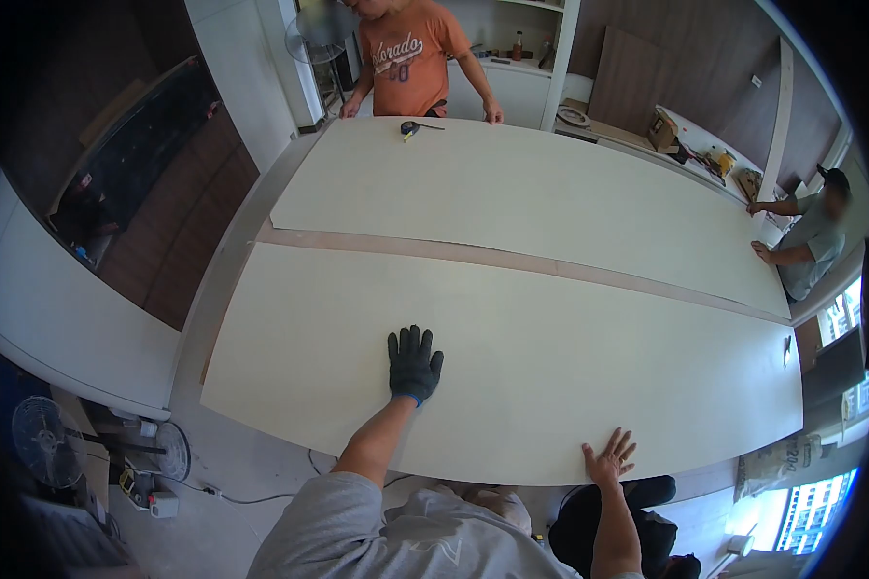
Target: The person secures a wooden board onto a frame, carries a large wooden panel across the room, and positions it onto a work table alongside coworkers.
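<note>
My left hand (pixel 415 365), in a dark work glove with a blue cuff, lies flat on the near cream-coloured panel (pixel 512 357), fingers stretched out. Bare, with fingers spread, my right hand (pixel 609 457) rests on the same panel at its near edge. Neither hand grips anything. A second cream panel (pixel 512 188) lies beyond it, and a pinkish-brown strip (pixel 492 258) of the surface below shows between the two. Near the right end of my panel lies a small tool (pixel 787 349), too small to name.
A person in an orange shirt (pixel 410 58) holds the far panel's edge; another in a grey shirt (pixel 811 241) touches its right end. A tape measure (pixel 410 128) lies on that panel. Fans (pixel 48 442) and a cable (pixel 251 499) are on the floor at left.
</note>
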Demonstrator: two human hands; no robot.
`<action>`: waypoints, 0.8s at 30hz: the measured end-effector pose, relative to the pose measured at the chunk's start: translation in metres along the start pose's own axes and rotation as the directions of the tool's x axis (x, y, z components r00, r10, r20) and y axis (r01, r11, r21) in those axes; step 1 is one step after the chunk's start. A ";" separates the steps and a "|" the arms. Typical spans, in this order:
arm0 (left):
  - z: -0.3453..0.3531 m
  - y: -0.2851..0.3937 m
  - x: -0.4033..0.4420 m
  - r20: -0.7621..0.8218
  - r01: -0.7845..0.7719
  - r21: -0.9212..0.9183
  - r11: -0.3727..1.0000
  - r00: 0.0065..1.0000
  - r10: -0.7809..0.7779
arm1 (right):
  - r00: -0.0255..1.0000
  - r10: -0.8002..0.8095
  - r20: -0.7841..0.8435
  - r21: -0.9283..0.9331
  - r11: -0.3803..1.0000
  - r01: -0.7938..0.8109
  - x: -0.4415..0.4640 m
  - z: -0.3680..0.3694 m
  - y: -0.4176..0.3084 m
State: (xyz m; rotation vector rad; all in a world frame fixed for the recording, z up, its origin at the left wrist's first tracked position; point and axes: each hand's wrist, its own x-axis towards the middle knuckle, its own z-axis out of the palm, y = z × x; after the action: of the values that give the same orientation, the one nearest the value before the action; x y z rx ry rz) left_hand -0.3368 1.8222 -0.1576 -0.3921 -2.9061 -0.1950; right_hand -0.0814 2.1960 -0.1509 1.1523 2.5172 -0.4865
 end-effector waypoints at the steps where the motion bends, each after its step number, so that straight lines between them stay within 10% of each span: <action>1: 0.000 0.000 0.000 0.000 0.001 0.002 1.000 1.000 -0.001 | 1.000 0.000 -0.002 -0.003 1.000 0.000 0.000 0.001 0.001; 24: -0.002 0.001 -0.003 -0.059 -0.017 -0.078 0.997 0.998 0.013 | 1.000 -0.011 0.003 -0.021 1.000 0.011 0.000 -0.001 0.004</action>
State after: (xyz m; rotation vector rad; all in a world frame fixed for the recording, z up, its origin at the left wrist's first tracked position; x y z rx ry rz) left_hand -0.3336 1.8222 -0.1564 -0.4139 -2.8435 -0.3139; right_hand -0.0784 2.1987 -0.1505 1.1300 2.5209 -0.4627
